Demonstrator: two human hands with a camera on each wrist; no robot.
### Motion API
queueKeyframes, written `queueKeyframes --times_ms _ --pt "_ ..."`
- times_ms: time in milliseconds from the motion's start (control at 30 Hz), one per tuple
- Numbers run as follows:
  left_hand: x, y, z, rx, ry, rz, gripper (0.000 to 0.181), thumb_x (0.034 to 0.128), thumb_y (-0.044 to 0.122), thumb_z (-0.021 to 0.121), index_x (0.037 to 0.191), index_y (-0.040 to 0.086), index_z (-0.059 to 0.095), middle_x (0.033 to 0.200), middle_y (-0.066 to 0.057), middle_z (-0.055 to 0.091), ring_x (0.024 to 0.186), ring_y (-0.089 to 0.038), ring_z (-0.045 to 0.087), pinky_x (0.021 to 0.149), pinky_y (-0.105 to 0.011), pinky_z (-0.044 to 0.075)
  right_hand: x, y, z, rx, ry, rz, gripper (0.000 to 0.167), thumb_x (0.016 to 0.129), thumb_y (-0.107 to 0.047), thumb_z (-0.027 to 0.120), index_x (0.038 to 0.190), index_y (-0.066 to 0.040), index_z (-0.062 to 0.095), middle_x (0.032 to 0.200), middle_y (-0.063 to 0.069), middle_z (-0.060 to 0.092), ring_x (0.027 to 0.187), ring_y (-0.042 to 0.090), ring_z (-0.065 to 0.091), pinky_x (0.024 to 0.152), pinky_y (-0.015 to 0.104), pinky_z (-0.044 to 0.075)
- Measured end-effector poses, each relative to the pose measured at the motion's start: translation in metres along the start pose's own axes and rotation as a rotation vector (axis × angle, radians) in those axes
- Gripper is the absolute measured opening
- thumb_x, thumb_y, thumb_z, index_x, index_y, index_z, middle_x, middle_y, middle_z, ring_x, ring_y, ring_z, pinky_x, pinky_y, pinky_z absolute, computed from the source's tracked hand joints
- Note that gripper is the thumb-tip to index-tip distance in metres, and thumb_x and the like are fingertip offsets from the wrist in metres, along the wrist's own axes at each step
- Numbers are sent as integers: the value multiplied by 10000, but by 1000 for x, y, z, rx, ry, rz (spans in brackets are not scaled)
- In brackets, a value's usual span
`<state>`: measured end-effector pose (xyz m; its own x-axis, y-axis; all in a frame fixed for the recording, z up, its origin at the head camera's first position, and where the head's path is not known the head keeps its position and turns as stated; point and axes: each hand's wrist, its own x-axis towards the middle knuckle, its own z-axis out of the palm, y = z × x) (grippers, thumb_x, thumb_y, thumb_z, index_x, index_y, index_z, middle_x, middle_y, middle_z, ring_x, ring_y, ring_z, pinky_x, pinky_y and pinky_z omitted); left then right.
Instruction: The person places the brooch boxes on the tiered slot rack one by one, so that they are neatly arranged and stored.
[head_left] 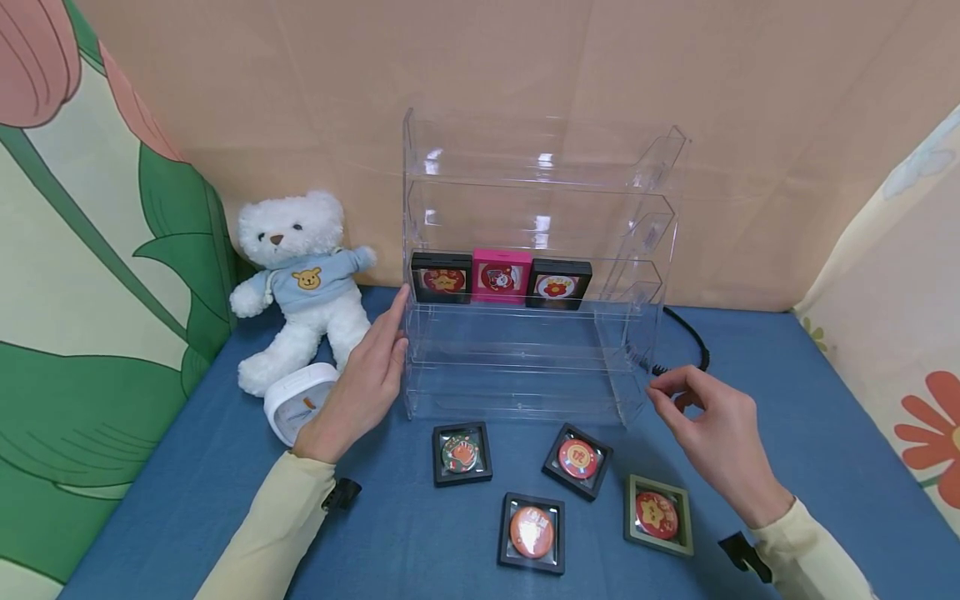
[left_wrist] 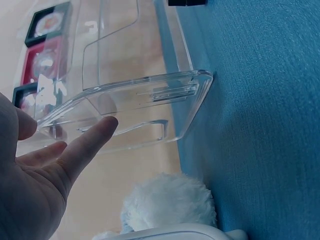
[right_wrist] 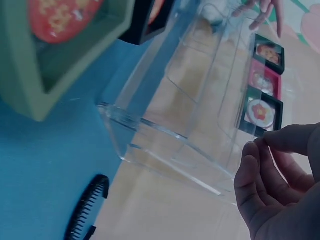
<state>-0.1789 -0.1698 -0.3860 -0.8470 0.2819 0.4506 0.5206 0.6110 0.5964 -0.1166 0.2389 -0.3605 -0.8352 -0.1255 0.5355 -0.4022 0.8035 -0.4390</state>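
Observation:
A clear acrylic tiered rack (head_left: pixel 517 358) stands on the blue cloth. My left hand (head_left: pixel 360 383) has its fingers extended against the rack's left side. Close to the rack's lower right side is my right hand (head_left: pixel 708 429), fingers curled and thumb meeting the fingertips; nothing shows between them in the right wrist view. One tier bears a black framed badge (head_left: pixel 442 279), a pink framed badge (head_left: pixel 502 277) and another black framed badge (head_left: pixel 558 285). In front lie several more: a black-framed green-and-red badge (head_left: pixel 461 454), a red one (head_left: pixel 578 460), an orange one (head_left: pixel 532 533) and a green-framed one (head_left: pixel 658 515).
A white teddy bear (head_left: pixel 307 279) in a blue shirt sits left of the rack. By my left wrist is a white round-cornered clock-like item (head_left: pixel 296 404). A black curved toothed piece (head_left: pixel 693 335) lies behind the rack's right side. Fabric walls enclose the table (head_left: pixel 180 500).

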Motion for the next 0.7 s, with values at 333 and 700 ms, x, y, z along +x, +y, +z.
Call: queueKeyframes --times_ms 333,700 --pt "0 1 0 2 3 -5 630 1114 168 366 1646 276 45 1630 -133 278 1327 -344 484 1088 -544 400 -17 8 0 -21 -46 66 170 871 -56 795 953 -180 713 897 -58 705 693 57 634 594 137 500" --pt "1 0 1 7 6 -4 692 1088 65 414 1648 256 53 1633 -131 274 1360 -344 450 1094 -556 385 -32 11 -2 -47 -72 101 176 854 -51 809 929 -174 708 860 -50 696 673 63 625 563 232 528"
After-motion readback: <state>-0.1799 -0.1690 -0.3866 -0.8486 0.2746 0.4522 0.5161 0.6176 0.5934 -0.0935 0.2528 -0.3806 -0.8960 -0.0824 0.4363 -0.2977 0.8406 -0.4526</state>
